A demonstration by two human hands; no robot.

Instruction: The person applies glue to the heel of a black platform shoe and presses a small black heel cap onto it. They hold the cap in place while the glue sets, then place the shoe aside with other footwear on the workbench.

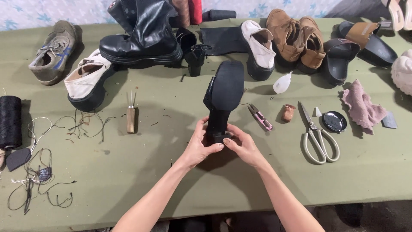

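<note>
- Head view, nearest first: both forearms reach in from the bottom edge, and the left hand (201,146) and right hand (243,146) meet at the block heel of a black high-heeled shoe (223,96).
- Both hands are curled shut around that heel, fingers wrapped at the sides and thumbs pressing on its end, so the shoe stands sole-up with the toe pointing away; held this way, the flat black sole faces the camera, likely for a look at the heel tip.
- Just right of the shoe on the green counter (171,180) lie small pink thread snips (261,117), a brown lump (289,113), white-handled scissors (317,135), a round black tin (334,121) and a pink rag (362,107), all within easy reach.
- On the left lie a wooden-handled awl (131,114), loose thread scraps (81,124) and a spool of black thread (10,122).
- Farther back stands a row of other footwear: a grey sneaker (53,51), a cream platform shoe (86,81), a tall black boot (143,32), brown suede shoes (296,38) and black slide sandals (343,53), set aside from the working space.
</note>
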